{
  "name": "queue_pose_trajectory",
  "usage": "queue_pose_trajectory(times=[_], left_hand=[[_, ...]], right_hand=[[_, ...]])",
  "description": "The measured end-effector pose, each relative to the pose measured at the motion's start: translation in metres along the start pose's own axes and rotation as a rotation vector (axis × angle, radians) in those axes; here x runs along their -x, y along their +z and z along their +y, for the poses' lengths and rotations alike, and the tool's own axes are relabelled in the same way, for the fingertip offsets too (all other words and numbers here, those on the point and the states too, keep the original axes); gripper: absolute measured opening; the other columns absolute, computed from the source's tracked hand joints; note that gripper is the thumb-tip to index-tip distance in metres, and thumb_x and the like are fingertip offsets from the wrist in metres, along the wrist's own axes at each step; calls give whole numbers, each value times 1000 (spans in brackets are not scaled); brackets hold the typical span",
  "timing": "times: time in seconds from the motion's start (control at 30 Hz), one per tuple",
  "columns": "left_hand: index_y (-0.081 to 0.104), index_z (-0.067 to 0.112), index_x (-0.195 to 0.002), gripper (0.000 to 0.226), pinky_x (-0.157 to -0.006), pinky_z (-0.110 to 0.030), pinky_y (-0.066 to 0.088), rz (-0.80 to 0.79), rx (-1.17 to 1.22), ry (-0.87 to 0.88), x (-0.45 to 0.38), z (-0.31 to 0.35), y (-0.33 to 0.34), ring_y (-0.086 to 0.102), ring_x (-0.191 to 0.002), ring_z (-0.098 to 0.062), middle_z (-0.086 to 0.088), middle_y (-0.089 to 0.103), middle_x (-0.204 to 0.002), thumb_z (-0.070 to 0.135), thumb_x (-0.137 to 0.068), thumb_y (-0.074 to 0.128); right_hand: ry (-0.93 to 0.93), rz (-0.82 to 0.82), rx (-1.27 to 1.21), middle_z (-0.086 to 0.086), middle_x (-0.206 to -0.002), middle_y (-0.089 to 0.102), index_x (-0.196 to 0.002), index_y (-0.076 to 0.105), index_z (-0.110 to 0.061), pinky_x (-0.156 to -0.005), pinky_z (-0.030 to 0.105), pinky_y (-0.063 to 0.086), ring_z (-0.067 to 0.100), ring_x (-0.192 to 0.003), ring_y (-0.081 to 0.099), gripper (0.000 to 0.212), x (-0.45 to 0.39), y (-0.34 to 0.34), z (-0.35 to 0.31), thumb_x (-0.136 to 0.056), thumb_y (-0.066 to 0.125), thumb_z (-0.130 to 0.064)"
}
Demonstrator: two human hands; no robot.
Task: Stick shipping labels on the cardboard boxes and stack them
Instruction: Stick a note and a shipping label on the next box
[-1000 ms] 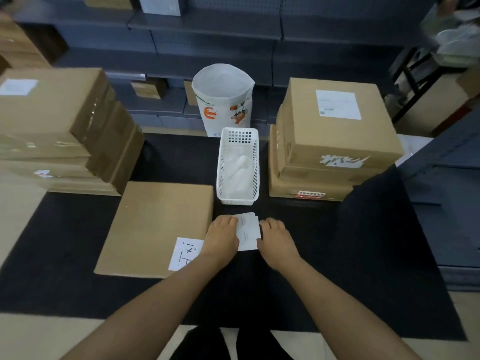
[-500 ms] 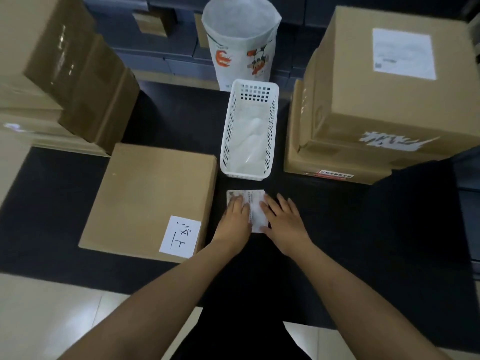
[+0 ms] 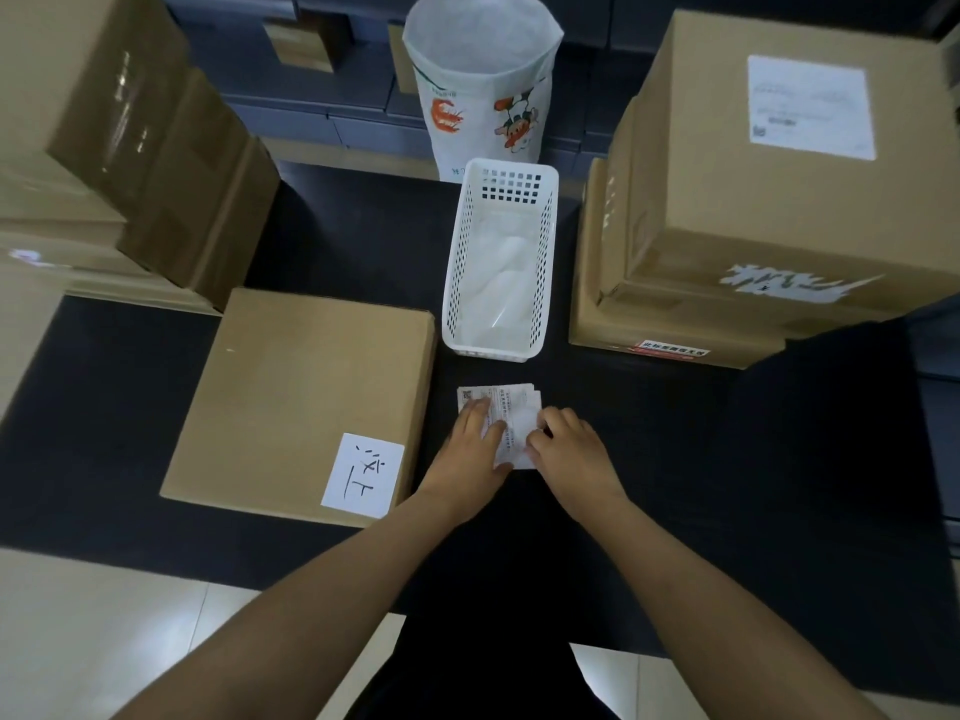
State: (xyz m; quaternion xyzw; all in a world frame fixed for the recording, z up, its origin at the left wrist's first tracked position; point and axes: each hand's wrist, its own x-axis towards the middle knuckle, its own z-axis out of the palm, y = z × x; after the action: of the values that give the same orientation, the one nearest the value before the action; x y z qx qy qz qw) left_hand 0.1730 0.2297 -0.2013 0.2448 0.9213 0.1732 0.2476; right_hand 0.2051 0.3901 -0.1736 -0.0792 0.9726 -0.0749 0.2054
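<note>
labels [image 3: 511,413]: thin white paper with fine print, a small stack under both hands
flat box [image 3: 301,402]: matt brown cardboard, smooth, just left of the hands; a white paper sticker [image 3: 362,475] with handwritten marks on its near corner
basket [image 3: 498,262]: white plastic with perforated walls, slightly glossy, just beyond the hands; something pale and translucent lies inside, I cannot tell which material
mat [image 3: 623,459]: black, matt surface under the hands
right stack of boxes [image 3: 753,226]: matt brown cardboard, white paper label on top
left stack of boxes [image 3: 130,148]: brown cardboard with glossy clear tape
bag [image 3: 480,85]: white, printed, looks woven
floor [image 3: 104,641]: pale glossy tiles
</note>
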Motion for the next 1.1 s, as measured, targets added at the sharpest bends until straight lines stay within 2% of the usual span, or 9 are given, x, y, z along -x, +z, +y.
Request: queue_pose_trajectory(times=[0.07,0.17,0.3,0.4,0.53,0.63,0.77,0.93,1.1], left_hand=[[43,12,-138,45,-117,-39,22,11,-2,8,2,-1,-1,4,-147,-25,-11,14,-157,26,-97,50],[56,10,-125,31,-110,-34,32,74,-29,42,4,-1,-2,29,-137,-24,-10,37,-145,20,-96,51],[61,13,-115,24,-93,-31,43,140,-49,62,8,7,-13,52,-111,-19,-3,58,-120,21,-96,49],[59,15,-114,24,-87,-31,43,191,-65,77,14,14,-25,54,-107,-21,-1,59,-114,26,-96,47],[55,18,-121,27,-87,-29,43,244,-1,60,25,31,-48,53,-109,-18,2,57,-120,26,-98,46],[57,19,-117,22,-84,-34,48,330,132,-33,29,47,-74,58,-100,-18,2,61,-113,21,-98,45],[57,18,-115,21,-79,-40,52,445,245,-64,38,52,-109,63,-89,-20,1,65,-107,22,-98,45],[54,22,-123,29,-82,-30,48,578,238,-42,55,43,-136,62,-96,-16,7,62,-119,33,-97,48],[56,28,-117,23,-85,-33,52,627,369,-38,62,17,-154,63,-100,-13,9,65,-114,37,-97,49]], right_hand=[[8,-4,14,5,-125,46,-123,54,-13,-91,30,37,21,-112,43,34,3,-4,-2,-96,47,-33],[57,4,-55,4,-116,54,-117,50,-14,-77,29,42,19,-103,50,23,6,-7,-7,-97,47,-26],[241,145,-497,1,-101,62,-104,57,-15,-77,34,50,14,-90,56,15,9,-14,-13,-99,46,-24],[295,249,-734,-3,-90,63,-94,60,-18,-77,33,54,9,-82,59,5,17,-27,-16,-94,55,-20],[264,267,-854,-7,-90,63,-93,59,-25,-77,21,52,3,-83,60,4,21,-53,-21,-93,57,-21],[240,422,-1009,-5,-90,66,-97,59,-22,-76,17,51,3,-85,62,9,20,-79,-30,-92,60,-15],[299,527,-1370,6,-93,69,-97,59,-17,-82,29,57,17,-88,69,11,12,-108,-45,-90,62,-10],[378,459,-1721,15,-100,67,-94,65,-7,-77,30,59,25,-90,69,5,7,-135,-72,-91,61,-6],[266,357,-1829,15,-98,71,-104,65,0,-85,33,58,24,-93,70,16,2,-141,-101,-92,62,-11]])
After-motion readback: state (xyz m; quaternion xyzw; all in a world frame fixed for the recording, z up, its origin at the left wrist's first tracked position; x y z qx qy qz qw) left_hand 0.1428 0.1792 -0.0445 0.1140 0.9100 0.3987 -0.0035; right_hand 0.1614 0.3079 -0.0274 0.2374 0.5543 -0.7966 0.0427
